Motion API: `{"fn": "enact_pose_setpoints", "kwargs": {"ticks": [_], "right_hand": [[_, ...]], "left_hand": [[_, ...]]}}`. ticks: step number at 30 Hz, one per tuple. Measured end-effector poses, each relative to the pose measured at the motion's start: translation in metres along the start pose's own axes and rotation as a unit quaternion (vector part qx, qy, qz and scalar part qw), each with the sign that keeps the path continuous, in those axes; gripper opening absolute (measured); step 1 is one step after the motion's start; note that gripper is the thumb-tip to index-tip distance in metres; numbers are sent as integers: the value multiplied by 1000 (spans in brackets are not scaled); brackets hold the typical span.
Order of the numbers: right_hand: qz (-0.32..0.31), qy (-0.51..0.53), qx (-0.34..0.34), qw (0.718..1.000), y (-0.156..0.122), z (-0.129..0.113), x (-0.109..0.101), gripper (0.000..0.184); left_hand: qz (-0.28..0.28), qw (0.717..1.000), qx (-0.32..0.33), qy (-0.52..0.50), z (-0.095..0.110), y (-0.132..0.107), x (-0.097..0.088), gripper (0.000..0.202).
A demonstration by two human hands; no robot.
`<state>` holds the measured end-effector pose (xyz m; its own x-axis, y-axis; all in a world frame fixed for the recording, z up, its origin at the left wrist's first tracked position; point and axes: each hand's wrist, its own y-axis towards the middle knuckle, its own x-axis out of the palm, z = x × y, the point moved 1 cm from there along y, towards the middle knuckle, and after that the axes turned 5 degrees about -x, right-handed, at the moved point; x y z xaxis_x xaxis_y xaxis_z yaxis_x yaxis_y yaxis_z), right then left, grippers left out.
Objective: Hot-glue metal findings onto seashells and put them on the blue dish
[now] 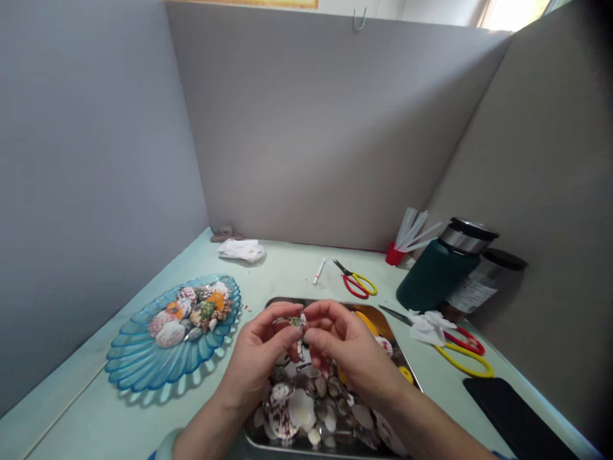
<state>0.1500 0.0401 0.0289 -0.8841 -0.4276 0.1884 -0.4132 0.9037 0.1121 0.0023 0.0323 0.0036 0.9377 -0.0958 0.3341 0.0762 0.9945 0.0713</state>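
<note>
Above a metal tray (248, 436) full of seashells, my two hands meet fingertip to fingertip. My left hand (258, 345) pinches a small shell piece (297, 321), greenish with white and dark marks. The fingers of my right hand (345, 342) close on its right side, by a whitish part. Fingers hide much of the piece, so its full shape is unclear. Below lie a white shell (301, 410), a purple-streaked scallop shell (281, 421) and many small brown shells. Yellow pieces (368, 322) show behind my right hand.
A blue scalloped glass dish (143, 358) with colourful shells stands left. Behind are a white packet (242, 250), a marker (319, 271) and small scissors (357, 282). At right are a red cup of white sticks (395, 255), a green bottle (433, 275), larger scissors (462, 358) and a phone (514, 415).
</note>
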Motion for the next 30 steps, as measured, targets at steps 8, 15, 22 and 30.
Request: {"fn": "enact_pose_setpoints", "kwargs": {"ticks": [8,15,22,30], "right_hand": [[44,-184,-122,974,-6,-2,6,17],[32,-193,-139,971,-6,3,4,17],[41,-146,-111,982,-3,5,4,13],[37,-133,-90,986,-3,3,7,10]], "left_hand": [[6,1000,-22,2,0,-1,1,24],[6,1000,-18,-5,2,-1,3,24],[21,1000,-13,-2,0,0,2,21],[28,999,-26,24,4,0,5,21]]}}
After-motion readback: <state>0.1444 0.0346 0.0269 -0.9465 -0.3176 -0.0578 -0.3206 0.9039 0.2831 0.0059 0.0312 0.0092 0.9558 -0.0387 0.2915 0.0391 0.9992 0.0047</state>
